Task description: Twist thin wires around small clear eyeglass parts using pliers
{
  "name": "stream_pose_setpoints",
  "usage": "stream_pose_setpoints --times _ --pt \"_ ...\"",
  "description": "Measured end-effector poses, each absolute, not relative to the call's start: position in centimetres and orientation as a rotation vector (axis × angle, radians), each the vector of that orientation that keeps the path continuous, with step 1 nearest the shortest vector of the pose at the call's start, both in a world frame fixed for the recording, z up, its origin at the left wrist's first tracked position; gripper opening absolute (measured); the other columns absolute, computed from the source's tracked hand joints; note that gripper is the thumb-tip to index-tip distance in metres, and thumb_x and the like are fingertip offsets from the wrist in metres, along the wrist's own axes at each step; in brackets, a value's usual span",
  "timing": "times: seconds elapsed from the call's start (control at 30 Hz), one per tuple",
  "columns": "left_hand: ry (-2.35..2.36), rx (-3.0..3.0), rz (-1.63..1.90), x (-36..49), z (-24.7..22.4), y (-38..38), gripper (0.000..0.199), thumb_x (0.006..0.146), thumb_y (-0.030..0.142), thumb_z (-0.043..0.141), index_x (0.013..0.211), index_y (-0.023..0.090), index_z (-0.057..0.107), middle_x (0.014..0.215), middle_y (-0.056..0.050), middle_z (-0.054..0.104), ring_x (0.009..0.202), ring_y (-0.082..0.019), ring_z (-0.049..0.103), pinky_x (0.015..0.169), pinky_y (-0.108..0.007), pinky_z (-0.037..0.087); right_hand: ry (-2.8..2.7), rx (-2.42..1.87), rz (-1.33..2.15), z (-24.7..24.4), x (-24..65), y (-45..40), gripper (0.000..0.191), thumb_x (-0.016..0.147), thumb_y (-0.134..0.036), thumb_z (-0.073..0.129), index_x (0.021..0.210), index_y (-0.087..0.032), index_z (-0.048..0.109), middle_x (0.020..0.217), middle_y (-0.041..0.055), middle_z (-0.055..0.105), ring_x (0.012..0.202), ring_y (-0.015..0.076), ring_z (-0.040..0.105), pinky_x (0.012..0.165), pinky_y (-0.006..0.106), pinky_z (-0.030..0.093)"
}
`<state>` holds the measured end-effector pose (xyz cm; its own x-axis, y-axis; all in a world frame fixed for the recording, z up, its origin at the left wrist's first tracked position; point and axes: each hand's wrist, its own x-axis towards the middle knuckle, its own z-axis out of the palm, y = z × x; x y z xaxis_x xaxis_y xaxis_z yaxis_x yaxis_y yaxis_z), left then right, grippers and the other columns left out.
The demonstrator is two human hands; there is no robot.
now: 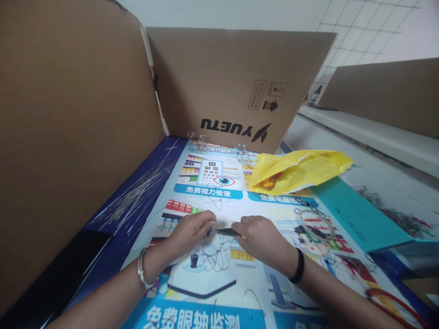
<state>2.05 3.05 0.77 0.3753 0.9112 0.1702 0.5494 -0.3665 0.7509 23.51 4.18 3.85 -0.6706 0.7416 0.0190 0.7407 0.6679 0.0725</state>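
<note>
My right hand [259, 235] is closed around a pair of pliers [228, 231], whose dark jaws point left. The fingertips of my left hand [195, 228] are pinched at the tip of the jaws. A looped, net-like piece of thin wire [216, 257] hangs just below these fingers, and they seem to grip its upper end. The exact spot where jaws and wire meet is too small to make out. Under both hands lies a printed poster [209, 208]. A bent wire hook [253, 301] rests on it nearer to me.
Long straight wires [137, 194] lie on the left. Cardboard panels [219, 87] stand at the back and left. A yellow bag [302, 169], a wire coil [315, 224] and a teal board [363, 217] are on the right. Small wire pieces [242, 153] sit at the back.
</note>
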Motion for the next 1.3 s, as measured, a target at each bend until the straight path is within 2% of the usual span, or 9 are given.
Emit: stream_pose_setpoints --times 0.77,1.3 --pt "1.187 2.000 0.733 1.94 0.89 3.08 0.021 0.090 0.030 0.036 0.081 0.019 0.052 0.070 0.002 0.056 0.059 -0.010 0.051 0.057 -0.020 0.037 2.825 1.243 0.007 4.25 23.68 4.14 0.016 0.083 -0.031 0.048 0.082 -0.023 0.062 0.076 0.0015 0.064 0.068 0.0149 0.058 0.056 0.024 0.027" --pt "1.209 2.105 0.716 2.10 1.16 2.92 0.023 0.090 0.030 0.037 0.078 0.018 0.052 0.064 0.003 0.052 0.060 -0.011 0.049 0.057 -0.020 0.035 2.856 1.211 -0.014 4.17 23.54 4.22 0.018 0.084 -0.030 0.046 0.082 -0.021 0.061 0.076 0.0030 0.062 0.067 0.0133 0.055 0.056 0.025 0.024"
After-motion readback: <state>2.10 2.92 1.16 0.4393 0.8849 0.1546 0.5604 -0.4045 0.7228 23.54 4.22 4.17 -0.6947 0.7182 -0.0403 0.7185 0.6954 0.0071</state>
